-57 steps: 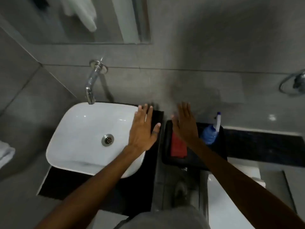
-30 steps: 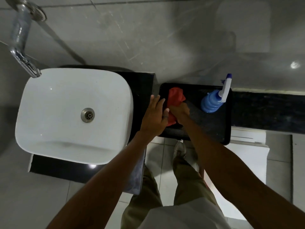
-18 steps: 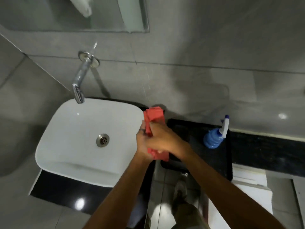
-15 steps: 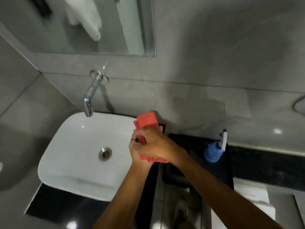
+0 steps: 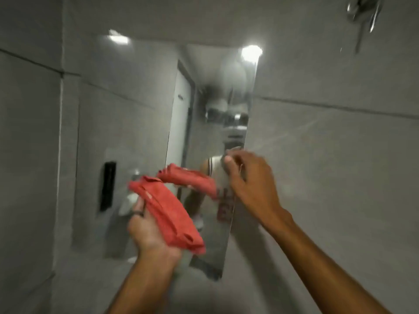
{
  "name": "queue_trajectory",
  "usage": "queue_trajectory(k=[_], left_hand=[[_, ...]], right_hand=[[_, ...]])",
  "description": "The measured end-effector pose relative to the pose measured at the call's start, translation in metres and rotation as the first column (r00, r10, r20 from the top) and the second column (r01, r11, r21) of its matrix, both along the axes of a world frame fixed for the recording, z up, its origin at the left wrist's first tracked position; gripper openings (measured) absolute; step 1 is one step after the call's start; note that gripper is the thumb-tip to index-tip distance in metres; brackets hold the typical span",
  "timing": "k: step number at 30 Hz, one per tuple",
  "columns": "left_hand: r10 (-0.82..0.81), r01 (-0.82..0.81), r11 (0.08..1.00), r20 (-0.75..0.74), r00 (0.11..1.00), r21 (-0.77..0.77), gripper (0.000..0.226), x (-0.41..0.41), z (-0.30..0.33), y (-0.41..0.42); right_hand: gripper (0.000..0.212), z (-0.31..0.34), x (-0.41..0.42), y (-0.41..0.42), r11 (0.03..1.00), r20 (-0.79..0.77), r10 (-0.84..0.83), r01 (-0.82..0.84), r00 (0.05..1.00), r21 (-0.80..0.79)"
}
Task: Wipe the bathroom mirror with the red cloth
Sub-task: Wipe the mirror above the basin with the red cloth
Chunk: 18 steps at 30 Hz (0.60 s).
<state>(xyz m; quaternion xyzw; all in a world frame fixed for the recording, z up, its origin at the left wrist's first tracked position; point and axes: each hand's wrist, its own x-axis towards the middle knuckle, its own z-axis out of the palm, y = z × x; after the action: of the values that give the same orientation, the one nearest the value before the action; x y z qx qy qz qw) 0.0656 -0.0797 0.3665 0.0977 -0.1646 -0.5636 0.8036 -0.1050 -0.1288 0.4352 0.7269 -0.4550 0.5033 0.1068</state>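
The bathroom mirror (image 5: 147, 105) hangs on the grey tiled wall straight ahead, its right edge running down the middle of the view. My left hand (image 5: 145, 227) holds the folded red cloth (image 5: 167, 214) in front of the mirror's lower part, and the cloth's reflection shows just above it in the glass. My right hand (image 5: 251, 184) is raised near the mirror's right edge, fingers loosely curled and apart, with nothing in it. The picture is motion-blurred.
Grey tiled walls (image 5: 328, 155) surround the mirror. A chrome fitting (image 5: 360, 10) is fixed at the top right. The mirror reflects a door, ceiling lights and a person's torso.
The view has swung up from the sink to the mirror. The cloth, held in both hands before, is now in my left hand alone, and my right hand has come off it and risen.
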Motion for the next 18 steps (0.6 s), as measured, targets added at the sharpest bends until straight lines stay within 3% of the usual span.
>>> queue_trajectory(k=[2, 4, 5, 6, 7, 8, 9, 10, 11, 14, 18], left_hand=[[0.192, -0.186, 0.973, 0.033, 0.981, -0.137, 0.05, 0.001, 0.054, -0.029], [0.42, -0.375, 0.904, 0.27, 0.866, -0.204, 0.048, -0.003, 0.12, -0.046], [0.555, -0.491, 0.832, 0.419, 0.718, -0.259, 0.056, -0.004, 0.142, -0.061], [0.649, -0.578, 0.741, 0.582, 0.489, -0.341, 0.062, -0.004, 0.152, -0.084], [0.661, -0.625, 0.653, 0.725, 0.195, -0.427, 0.066, -0.002, 0.155, -0.108], [0.613, -0.663, 0.55, 0.785, -0.092, -0.507, 0.069, 0.005, 0.16, -0.131], [0.561, -0.665, 0.453, 0.77, -0.306, -0.594, 0.071, 0.011, 0.164, -0.146], [0.568, -0.633, 0.369, 0.704, -0.427, -0.681, 0.073, 0.016, 0.169, -0.157], [0.582, -0.576, 0.322, 0.637, -0.505, -0.751, 0.073, 0.02, 0.174, -0.166], [0.576, -0.523, 0.204, 0.534, -0.62, -0.827, 0.072, 0.02, 0.211, -0.178], [0.607, -0.603, 0.231, 0.597, -0.524, -0.763, 0.071, -0.031, 0.272, -0.167]], right_hand=[[0.027, 0.048, -0.016, -0.015, 0.95, 0.03, -0.097, 0.101, 0.995, -0.296], [0.029, 0.091, -0.034, -0.03, 0.853, 0.016, -0.211, 0.192, 0.977, -0.486], [0.032, 0.109, -0.043, -0.037, 0.82, -0.002, -0.276, 0.234, 0.961, -0.522], [0.038, 0.121, -0.05, -0.045, 0.812, -0.026, -0.339, 0.278, 0.941, -0.513], [0.045, 0.126, -0.057, -0.053, 0.816, -0.051, -0.385, 0.315, 0.921, -0.484], [0.052, 0.131, -0.061, -0.061, 0.822, -0.081, -0.419, 0.34, 0.904, -0.458], [0.059, 0.129, -0.065, -0.069, 0.828, -0.115, -0.446, 0.36, 0.888, -0.43], [0.063, 0.128, -0.067, -0.078, 0.823, -0.15, -0.474, 0.376, 0.868, -0.426], [0.065, 0.125, -0.07, -0.086, 0.806, -0.18, -0.506, 0.389, 0.843, -0.446], [0.066, 0.129, -0.075, -0.1, 0.762, -0.171, -0.55, 0.408, 0.817, -0.503], [0.065, 0.129, -0.069, -0.106, 0.764, -0.152, -0.544, 0.413, 0.825, -0.495]])
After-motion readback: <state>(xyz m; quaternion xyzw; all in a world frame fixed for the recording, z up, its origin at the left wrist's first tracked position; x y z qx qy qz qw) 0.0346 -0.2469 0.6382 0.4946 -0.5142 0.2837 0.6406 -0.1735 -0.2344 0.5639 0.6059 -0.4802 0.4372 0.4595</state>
